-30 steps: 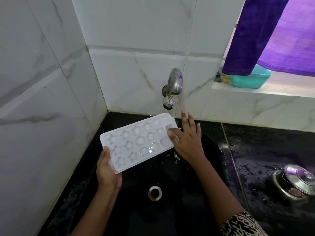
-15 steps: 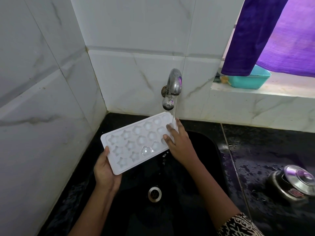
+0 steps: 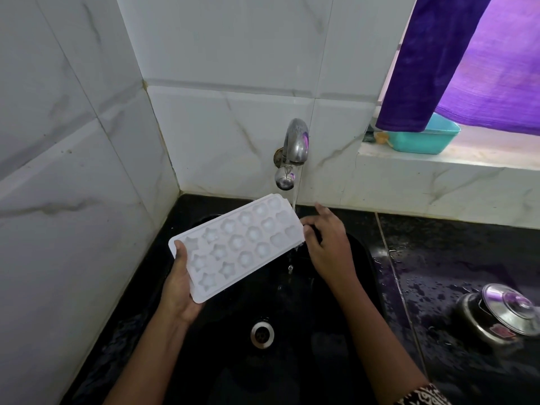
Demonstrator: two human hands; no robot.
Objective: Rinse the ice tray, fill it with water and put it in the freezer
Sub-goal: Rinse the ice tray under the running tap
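A white ice tray [image 3: 236,247] with star- and round-shaped cups is held tilted over the black sink [image 3: 359,258]. My left hand [image 3: 178,290] grips its near left end, thumb on the rim and palm underneath. At the tray's right end is my right hand [image 3: 327,249], thumb along the edge and fingers curled round it. A thin stream of water falls from the steel tap [image 3: 295,141] onto the tray's far right corner and drips off into the sink.
White marble-look tiles close in the left and back. The drain [image 3: 262,334] lies in the sink floor. A steel pot with a lid [image 3: 502,314] stands on the wet black counter at right. A teal tub [image 3: 423,138] sits on the sill under a purple curtain.
My right hand slid off the top of the tray to its right edge. The tray turned a little, its right corner now under the running water.
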